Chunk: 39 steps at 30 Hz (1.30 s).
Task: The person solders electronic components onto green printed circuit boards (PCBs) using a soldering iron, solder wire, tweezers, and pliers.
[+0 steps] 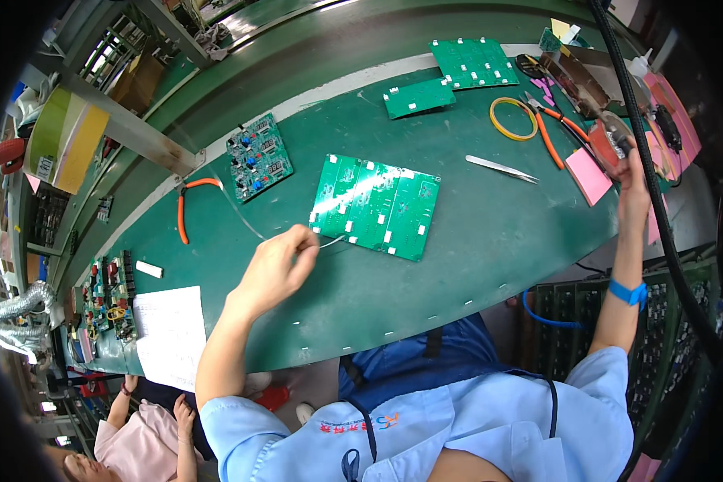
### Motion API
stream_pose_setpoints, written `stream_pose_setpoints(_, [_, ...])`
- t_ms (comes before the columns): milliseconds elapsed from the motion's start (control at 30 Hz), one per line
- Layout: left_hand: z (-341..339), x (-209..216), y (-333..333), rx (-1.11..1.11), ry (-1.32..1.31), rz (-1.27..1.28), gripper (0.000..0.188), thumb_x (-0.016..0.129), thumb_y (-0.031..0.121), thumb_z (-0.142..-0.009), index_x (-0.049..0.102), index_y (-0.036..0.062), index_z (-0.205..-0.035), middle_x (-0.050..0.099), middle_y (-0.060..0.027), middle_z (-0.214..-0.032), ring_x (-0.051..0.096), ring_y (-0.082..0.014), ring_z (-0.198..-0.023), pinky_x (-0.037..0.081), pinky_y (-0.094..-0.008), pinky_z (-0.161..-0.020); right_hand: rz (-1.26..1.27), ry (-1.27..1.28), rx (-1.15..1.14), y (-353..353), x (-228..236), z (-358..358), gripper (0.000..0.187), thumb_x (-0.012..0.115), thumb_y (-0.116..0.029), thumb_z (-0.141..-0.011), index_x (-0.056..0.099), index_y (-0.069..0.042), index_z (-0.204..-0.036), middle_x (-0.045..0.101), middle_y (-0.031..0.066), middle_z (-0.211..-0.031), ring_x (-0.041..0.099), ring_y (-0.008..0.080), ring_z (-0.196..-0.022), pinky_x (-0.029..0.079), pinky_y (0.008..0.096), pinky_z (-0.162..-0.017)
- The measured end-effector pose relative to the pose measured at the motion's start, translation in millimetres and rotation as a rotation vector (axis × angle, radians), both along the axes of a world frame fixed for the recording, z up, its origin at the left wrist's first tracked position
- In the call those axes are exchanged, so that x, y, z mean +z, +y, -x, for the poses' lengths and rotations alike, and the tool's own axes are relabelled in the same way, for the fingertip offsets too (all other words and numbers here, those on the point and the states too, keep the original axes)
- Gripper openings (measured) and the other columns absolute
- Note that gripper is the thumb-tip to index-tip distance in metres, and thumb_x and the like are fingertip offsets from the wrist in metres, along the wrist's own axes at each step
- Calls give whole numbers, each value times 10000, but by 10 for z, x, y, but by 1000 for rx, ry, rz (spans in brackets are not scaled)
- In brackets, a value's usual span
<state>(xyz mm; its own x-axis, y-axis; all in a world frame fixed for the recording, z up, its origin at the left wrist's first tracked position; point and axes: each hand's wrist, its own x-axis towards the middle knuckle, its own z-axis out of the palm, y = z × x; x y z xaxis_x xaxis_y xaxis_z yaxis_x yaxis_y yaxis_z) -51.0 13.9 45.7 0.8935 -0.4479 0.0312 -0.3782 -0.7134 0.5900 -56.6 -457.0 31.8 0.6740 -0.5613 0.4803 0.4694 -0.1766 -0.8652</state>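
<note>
My left hand (pixel 277 269) is closed in a pinch on a thin silvery solder wire (pixel 330 242). The wire's short end reaches the lower left edge of a green circuit board (pixel 394 210) with small white connectors; its long end curves back toward the far left. Far out on the right, my right hand (pixel 633 181) has its fingers curled at a reddish, rounded holder (pixel 606 149). What those fingers grip is hidden. A blue band (pixel 627 294) circles my right wrist.
Tweezers (pixel 502 169), orange-handled cutters (pixel 550 132), a yellow wire coil (pixel 512 119) and pink pads (pixel 589 177) lie right. Two more green boards (pixel 474 63) are at the back. Left are a populated board (pixel 259 157), pliers (pixel 183 210) and paper (pixel 170 333). A black cable (pixel 647 161) hangs right. A co-worker (pixel 149 434) sits lower left.
</note>
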Motion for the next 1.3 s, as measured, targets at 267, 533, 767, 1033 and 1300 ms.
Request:
stream_pose_setpoints(267, [-217,-188,-527,-121,-244,156,76,537,44,-682,473,8,-702,528,-77,-728,422,-137,-453,364,-236,-443,223,53,268,1098,0,214,194,439,-97,-783,492,40,-909,499,95,-792,507,122,-658,455,246,-598])
stream_pose_setpoints(533, [-319,-137,-554,-76,-104,43,109,530,77,-665,452,3,-675,534,-118,-999,519,-212,-547,418,-310,-539,136,170,543,1625,117,131,110,484,-45,-735,540,45,-763,544,74,-627,509,87,-532,401,185,-475])
stream_pose_setpoints(767, [-342,-134,-573,-73,-117,40,99,516,81,-674,453,5,-674,547,-111,-971,541,-253,-612,422,-325,-597,185,252,619,1904,67,-36,120,499,-57,-732,548,40,-681,541,69,-617,499,74,-475,378,177,-421])
stream_pose_setpoints(1033, [-359,-142,-571,-74,-109,36,104,523,85,-676,457,5,-679,556,-107,-949,545,-246,-628,426,-318,-595,179,275,611,1969,8,-97,125,514,-76,-731,547,28,-671,523,50,-591,494,74,-466,371,179,-416])
stream_pose_setpoints(1300, [-362,-149,-574,-73,-120,40,103,528,81,-668,460,4,-680,554,-110,-950,552,-250,-655,426,-320,-605,149,302,606,1989,-38,-102,128,526,-92,-723,543,18,-661,530,48,-582,491,72,-473,375,188,-424])
